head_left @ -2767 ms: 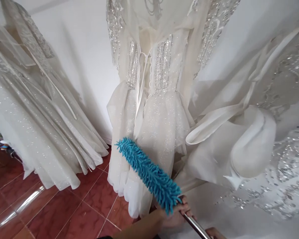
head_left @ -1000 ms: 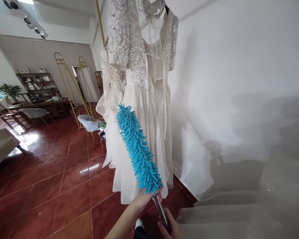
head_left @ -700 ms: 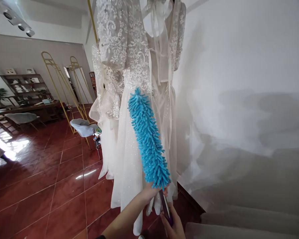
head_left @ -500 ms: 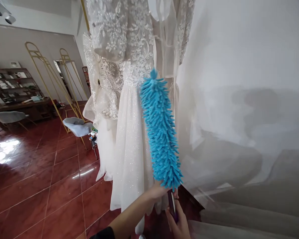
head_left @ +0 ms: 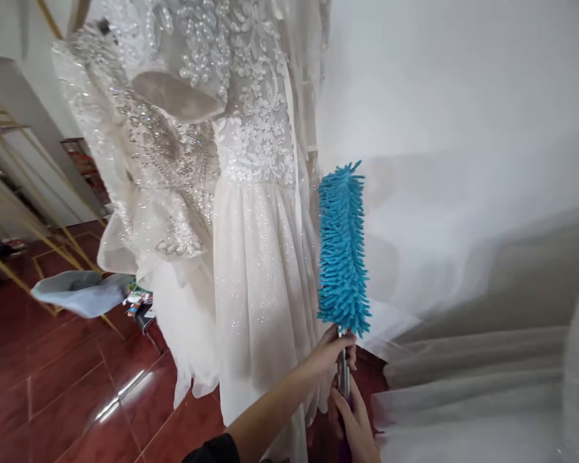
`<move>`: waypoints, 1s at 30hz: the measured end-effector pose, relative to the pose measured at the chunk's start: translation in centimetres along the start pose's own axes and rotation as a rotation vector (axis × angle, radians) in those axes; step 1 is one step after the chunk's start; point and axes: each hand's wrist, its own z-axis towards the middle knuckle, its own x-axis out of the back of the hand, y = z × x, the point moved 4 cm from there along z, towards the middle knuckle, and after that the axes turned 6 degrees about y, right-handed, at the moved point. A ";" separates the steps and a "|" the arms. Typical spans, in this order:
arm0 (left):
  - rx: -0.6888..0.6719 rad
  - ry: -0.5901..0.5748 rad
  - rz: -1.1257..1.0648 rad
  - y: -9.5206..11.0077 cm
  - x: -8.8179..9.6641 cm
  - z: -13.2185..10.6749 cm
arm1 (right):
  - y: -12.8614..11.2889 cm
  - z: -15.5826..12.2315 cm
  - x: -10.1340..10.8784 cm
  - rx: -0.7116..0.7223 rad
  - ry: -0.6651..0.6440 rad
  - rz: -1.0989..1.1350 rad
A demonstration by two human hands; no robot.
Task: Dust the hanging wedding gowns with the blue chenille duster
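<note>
A blue chenille duster [head_left: 343, 251] stands almost upright in front of me, its fluffy head beside the hanging dresses and before the white wall. My left hand [head_left: 335, 350] is closed around the metal rod just below the fluffy head. Lower down, my right hand [head_left: 354, 415] grips the handle, whose purple part is mostly hidden. Left of the duster hangs a white glittery dress [head_left: 255, 257] with a lace bodice. Another beaded dress [head_left: 174, 161] with long sleeves hangs further left.
White tulle [head_left: 473, 386] spreads at the lower right by the white wall [head_left: 453, 96]. At the left are a pale chair [head_left: 84, 296], gold stands [head_left: 29, 193] and a red tiled floor [head_left: 77, 373]. Small colourful items lie beside the chair.
My view has turned right and come nearer the dresses. The duster has shifted right, away from the dress front, and stands straighter. More of its metal rod now shows between my hands.
</note>
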 end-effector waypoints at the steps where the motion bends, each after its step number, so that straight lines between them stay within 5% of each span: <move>1: 0.005 -0.013 -0.019 -0.2 0.5 0.3 | -0.1 -0.3 -0.9 -0.025 0.007 0.006; 5: 0.088 -0.051 -0.109 -2.0 2.1 1.4 | 0.6 -0.9 -2.5 -0.094 0.054 0.000; 10: 0.272 -0.078 -0.205 -6.0 4.0 1.6 | 3.5 -1.9 -2.1 -0.115 0.142 -0.004; 15: 0.399 -0.089 -0.198 -10.3 6.3 0.5 | 7.2 -4.0 -2.1 -0.169 0.192 0.002; 19: 0.411 -0.096 -0.197 -11.7 7.3 -0.9 | 8.9 -5.4 -2.4 -0.201 0.212 0.014; 24: 0.362 -0.157 -0.167 -9.9 5.4 -1.6 | 7.5 -6.2 -2.3 -0.174 0.265 0.033; 30: 0.146 -0.276 -0.104 -2.5 1.0 -2.5 | 1.5 -5.3 -2.7 -0.060 0.217 0.108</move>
